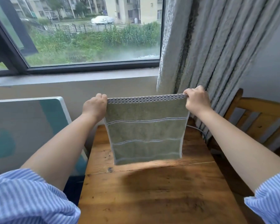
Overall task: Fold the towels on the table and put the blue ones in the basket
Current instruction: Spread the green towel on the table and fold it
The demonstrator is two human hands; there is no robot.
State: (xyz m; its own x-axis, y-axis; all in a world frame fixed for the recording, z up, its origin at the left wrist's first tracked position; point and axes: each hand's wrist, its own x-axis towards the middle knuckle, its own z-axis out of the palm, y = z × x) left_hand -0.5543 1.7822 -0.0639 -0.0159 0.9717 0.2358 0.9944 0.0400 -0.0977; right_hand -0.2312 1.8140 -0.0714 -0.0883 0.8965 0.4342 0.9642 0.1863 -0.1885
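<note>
Two hands are holding one green towel [145,131] up above the wooden table [152,191]: the left hand [94,107] is pinching its top left corner, the right hand [196,101] its top right corner. It is hanging flat between them, top edge level, long axis probably running downward, both hands equally near.
</note>
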